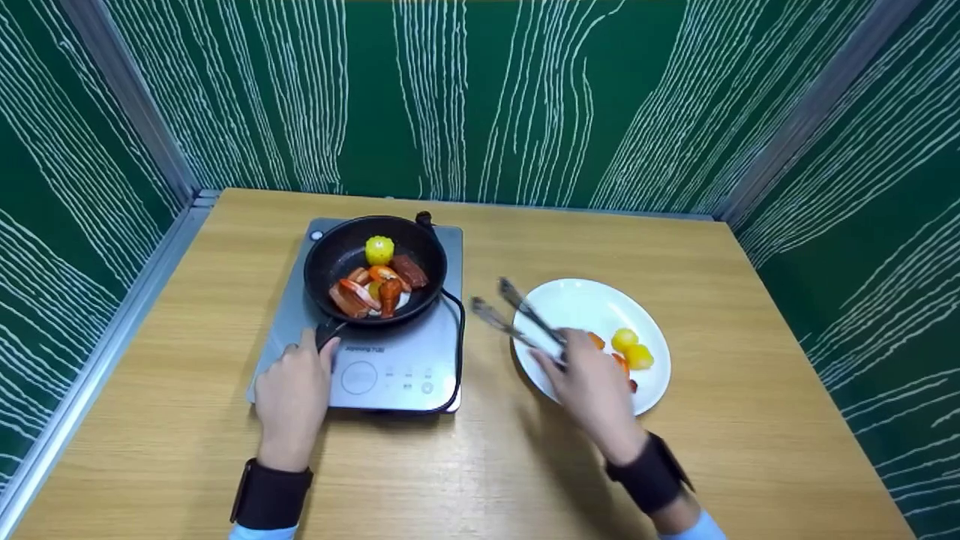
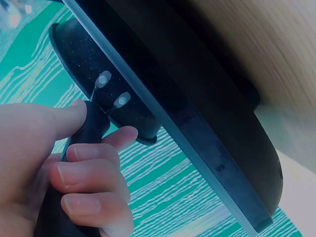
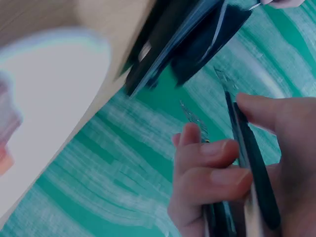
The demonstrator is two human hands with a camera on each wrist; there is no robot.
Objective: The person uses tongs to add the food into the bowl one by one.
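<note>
My left hand point(image 1: 294, 386) grips the black handle point(image 2: 91, 128) of a frying pan point(image 1: 330, 262), its fingers curled round it in the left wrist view. Inside the pan lie a yellow corn piece point(image 1: 379, 250), a brown meat chunk point(image 1: 409, 271), a drumstick-shaped piece point(image 1: 390, 297) and other food pieces. My right hand point(image 1: 596, 390) holds metal tongs point(image 1: 531, 311) over the left part of a white plate point(image 1: 570, 296). The tong tips stand apart and point toward the pan, with nothing between them. On the plate are yellow pieces point(image 1: 637, 355) and orange-red pieces, partly hidden by the hand.
The pan sits on a grey induction cooker point(image 1: 292, 345) with a touch panel in front. A black cord point(image 1: 460, 337) runs along the cooker's right side. Green panels point(image 1: 510, 105) with white wavy lines enclose the wooden table point(image 1: 712, 300) at the back and sides.
</note>
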